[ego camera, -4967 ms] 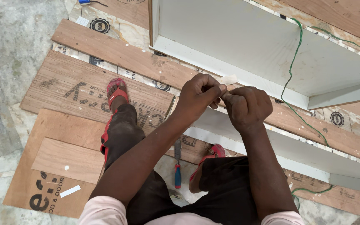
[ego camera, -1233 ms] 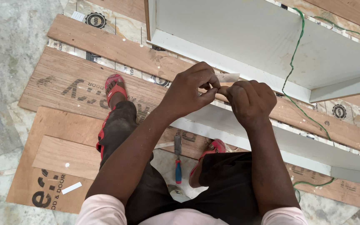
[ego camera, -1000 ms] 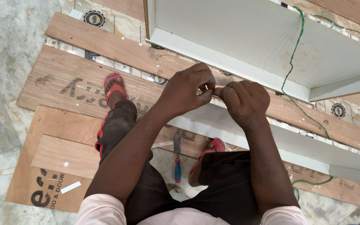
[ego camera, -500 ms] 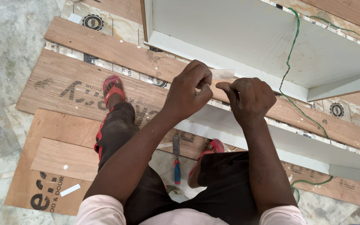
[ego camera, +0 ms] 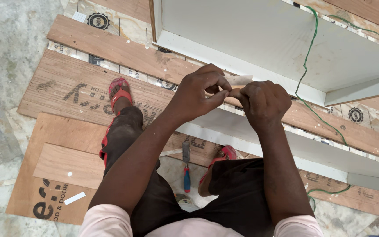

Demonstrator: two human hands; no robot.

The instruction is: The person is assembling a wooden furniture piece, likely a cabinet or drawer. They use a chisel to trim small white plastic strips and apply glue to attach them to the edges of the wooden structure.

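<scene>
Head view: left hand and right hand pinch a pale strip together.

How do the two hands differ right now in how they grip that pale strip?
The left hand pinches the pale strip with thumb and fingertips, fingers arched; the right hand is curled into a closed fist at the strip's near end. The left reaches in from the left, the right from below. Both meet above the white panel.

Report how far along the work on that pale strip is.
Done: nothing shows as finished; the white shelf unit lies on plywood boards. In hand: left hand and right hand pinch a thin pale strip. Left: cannot tell; the chisel lies untouched.
</scene>
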